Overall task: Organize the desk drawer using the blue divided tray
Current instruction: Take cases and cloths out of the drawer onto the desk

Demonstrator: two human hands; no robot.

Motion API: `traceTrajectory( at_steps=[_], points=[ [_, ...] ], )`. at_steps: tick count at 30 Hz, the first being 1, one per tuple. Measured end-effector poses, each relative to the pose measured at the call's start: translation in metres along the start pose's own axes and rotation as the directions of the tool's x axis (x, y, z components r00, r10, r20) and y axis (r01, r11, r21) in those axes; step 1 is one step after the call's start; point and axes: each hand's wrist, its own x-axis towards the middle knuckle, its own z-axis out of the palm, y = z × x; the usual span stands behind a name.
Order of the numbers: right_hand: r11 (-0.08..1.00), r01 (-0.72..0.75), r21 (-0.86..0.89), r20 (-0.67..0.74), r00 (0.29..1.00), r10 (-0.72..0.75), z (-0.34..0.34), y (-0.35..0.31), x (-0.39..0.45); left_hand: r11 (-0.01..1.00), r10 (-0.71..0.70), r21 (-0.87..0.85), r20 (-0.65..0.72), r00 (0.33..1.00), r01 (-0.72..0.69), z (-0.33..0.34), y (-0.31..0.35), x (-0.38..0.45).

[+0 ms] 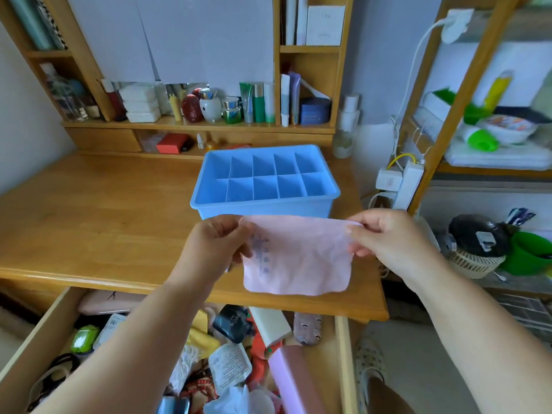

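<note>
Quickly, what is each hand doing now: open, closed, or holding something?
Left hand: pinches the left edge of the pink cloth.
Right hand: pinches its upper right corner.

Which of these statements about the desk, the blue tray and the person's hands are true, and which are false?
1. Both hands hold the thin pink cloth by its upper corners. True: the left hand and right hand pinch it.
2. The blue plastic divided tray sits inside the drawer. False: it stands on the wooden desk top.
3. The tray's compartments that show look empty. True.
4. The wooden drawer is shut. False: it is pulled open, full of mixed items.
5. The pink cloth lies in a compartment. False: it hangs in the air in front of the tray.
</note>
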Motion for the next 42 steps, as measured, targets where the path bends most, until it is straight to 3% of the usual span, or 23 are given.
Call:
traceTrajectory(
  at_steps=[4,7,10,13,20,29,32,34,36,37,39,41,42],
  points=[
    [0.988,0.154,-0.031,-0.069,0.985,-0.156,-0.011,-0.004,0.01,0.991,0.124,-0.056,-0.021,0.992,-0.125,0.003,0.01,0.011],
    [0.986,0.159,-0.042,-0.028,0.987,-0.16,-0.004,0.015,-0.006,0.996,0.081,-0.049,-0.006,0.997,-0.081,0.006,-0.013,0.0],
    [0.979,0.114,-0.17,0.131,0.987,-0.092,0.015,0.049,-0.028,0.991,-0.02,0.135,0.087,0.996,0.008,0.01,-0.052,-0.021],
    [0.964,0.047,-0.262,0.245,0.969,0.019,0.03,0.075,-0.036,0.956,-0.045,0.295,0.174,0.984,-0.008,0.012,-0.077,-0.03],
    [0.965,-0.047,-0.257,0.037,0.998,0.058,0.032,0.075,0.015,0.895,-0.003,0.446,-0.031,1.0,0.016,0.026,-0.076,0.019],
    [0.851,-0.084,-0.518,0.021,0.994,0.111,0.054,0.088,0.049,0.711,0.019,0.703,-0.019,1.0,0.0,0.045,-0.088,0.054],
    [0.742,-0.119,-0.66,0.064,0.975,0.213,0.055,0.083,0.053,0.667,-0.115,0.742,0.014,0.993,0.067,0.044,-0.082,0.064],
    [0.68,-0.107,-0.726,0.102,0.96,0.26,0.055,0.075,0.055,0.574,-0.229,0.814,0.055,0.972,0.09,0.044,-0.073,0.069],
    [0.683,-0.106,-0.723,0.111,0.957,0.266,0.053,0.071,0.054,0.495,-0.28,0.868,0.102,0.955,0.052,0.045,-0.066,0.073],
    [0.714,-0.119,-0.69,0.105,0.959,0.262,0.051,0.071,0.053,0.516,-0.272,0.855,0.117,0.955,0.042,0.044,-0.064,0.072],
    [0.835,-0.177,-0.521,0.095,0.96,0.263,0.043,0.073,0.048,0.68,-0.199,0.732,0.13,0.971,0.042,0.039,-0.064,0.066],
    [0.942,-0.296,-0.16,0.095,0.945,0.313,0.034,0.073,0.042,0.879,-0.16,0.465,0.081,0.984,0.105,0.031,-0.067,0.054],
    [0.933,-0.358,0.02,0.108,0.929,0.354,0.032,0.072,0.04,0.942,-0.172,0.3,0.05,0.984,0.15,0.029,-0.069,0.048]
  ],
)
